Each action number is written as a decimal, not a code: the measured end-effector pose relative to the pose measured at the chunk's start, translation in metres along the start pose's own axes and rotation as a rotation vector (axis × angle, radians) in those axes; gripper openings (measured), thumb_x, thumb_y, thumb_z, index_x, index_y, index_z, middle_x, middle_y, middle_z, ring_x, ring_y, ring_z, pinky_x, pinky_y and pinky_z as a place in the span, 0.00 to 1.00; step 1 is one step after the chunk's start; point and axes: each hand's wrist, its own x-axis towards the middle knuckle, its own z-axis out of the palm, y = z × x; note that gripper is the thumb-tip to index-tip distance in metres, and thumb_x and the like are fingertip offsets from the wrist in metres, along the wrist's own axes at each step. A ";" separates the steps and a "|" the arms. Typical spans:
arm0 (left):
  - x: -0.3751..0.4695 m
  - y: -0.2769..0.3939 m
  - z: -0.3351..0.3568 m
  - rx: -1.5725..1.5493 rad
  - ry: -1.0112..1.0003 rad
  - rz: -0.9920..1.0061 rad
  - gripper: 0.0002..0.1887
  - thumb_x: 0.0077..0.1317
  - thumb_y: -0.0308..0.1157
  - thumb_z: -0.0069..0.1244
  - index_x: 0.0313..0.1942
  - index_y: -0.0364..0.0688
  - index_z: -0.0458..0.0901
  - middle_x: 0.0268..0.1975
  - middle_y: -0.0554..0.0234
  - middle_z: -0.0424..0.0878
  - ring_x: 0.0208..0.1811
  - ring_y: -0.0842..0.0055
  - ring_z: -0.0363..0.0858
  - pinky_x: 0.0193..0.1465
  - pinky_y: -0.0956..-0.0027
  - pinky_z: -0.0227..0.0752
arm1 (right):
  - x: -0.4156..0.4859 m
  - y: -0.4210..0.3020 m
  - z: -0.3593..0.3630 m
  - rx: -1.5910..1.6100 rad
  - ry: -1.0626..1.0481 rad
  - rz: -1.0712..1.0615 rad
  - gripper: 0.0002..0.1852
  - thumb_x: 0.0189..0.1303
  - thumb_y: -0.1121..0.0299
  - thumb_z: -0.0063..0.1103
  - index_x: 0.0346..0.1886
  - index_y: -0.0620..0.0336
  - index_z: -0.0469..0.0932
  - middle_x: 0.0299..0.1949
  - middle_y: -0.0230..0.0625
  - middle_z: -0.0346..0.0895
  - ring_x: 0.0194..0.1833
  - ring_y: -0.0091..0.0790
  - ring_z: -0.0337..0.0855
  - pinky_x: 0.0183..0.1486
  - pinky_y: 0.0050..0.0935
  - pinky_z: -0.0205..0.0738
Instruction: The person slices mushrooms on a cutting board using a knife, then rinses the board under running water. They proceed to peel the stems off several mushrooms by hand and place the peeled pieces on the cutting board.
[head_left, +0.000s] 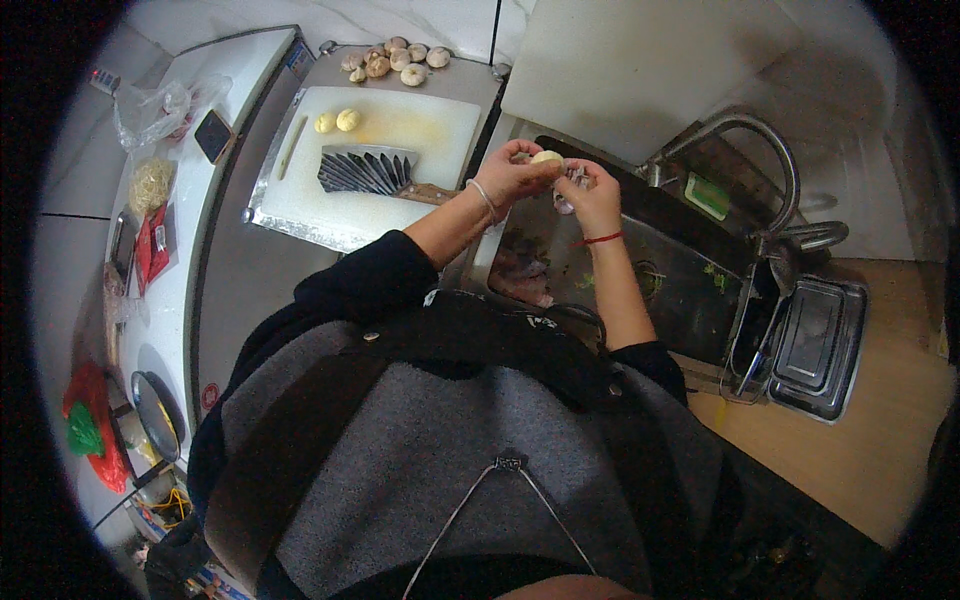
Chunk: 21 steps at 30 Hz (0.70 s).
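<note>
Over the near left edge of the sink, my left hand (510, 178) grips a peeled, pale yellow garlic bulb (548, 157) between thumb and fingers. My right hand (598, 196) meets it from the right, its fingers closed on purplish-white garlic skin (564, 202). Whether that skin still joins the bulb is hard to tell. Left of my hands, a white cutting board (420, 120) bears two peeled garlic bulbs (336, 121) and a cleaver (367, 171) with a dark striped blade. Its wooden handle (429, 193) points towards my left forearm.
Several unpeeled garlic bulbs (397, 58) lie behind the board. The metal sink (675, 292) has a curved faucet (787, 161) and scraps of greens. Right of it are a ladle (780, 277) and a lidded metal tray (817, 349). A phone (214, 136) rests on the white surface at left.
</note>
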 end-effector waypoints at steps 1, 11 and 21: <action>-0.002 0.001 0.002 0.036 0.008 0.047 0.20 0.50 0.30 0.64 0.40 0.41 0.72 0.35 0.63 0.79 0.30 0.79 0.78 0.31 0.77 0.74 | -0.001 0.000 0.000 0.055 -0.026 -0.013 0.14 0.49 0.75 0.65 0.40 0.66 0.77 0.33 0.33 0.79 0.28 0.24 0.78 0.33 0.22 0.74; -0.009 0.002 0.009 0.465 0.111 0.172 0.16 0.49 0.30 0.65 0.30 0.39 0.72 0.29 0.64 0.79 0.29 0.81 0.76 0.31 0.77 0.72 | -0.008 -0.016 0.005 -0.335 0.069 -0.085 0.10 0.43 0.71 0.64 0.31 0.65 0.80 0.25 0.35 0.80 0.28 0.21 0.78 0.33 0.24 0.72; -0.009 0.003 0.001 0.074 -0.096 -0.052 0.16 0.55 0.34 0.58 0.37 0.36 0.72 0.36 0.57 0.79 0.36 0.74 0.80 0.35 0.74 0.77 | 0.002 -0.001 -0.008 -0.120 0.034 -0.033 0.04 0.47 0.77 0.57 0.28 0.66 0.78 0.22 0.34 0.76 0.23 0.23 0.75 0.25 0.23 0.70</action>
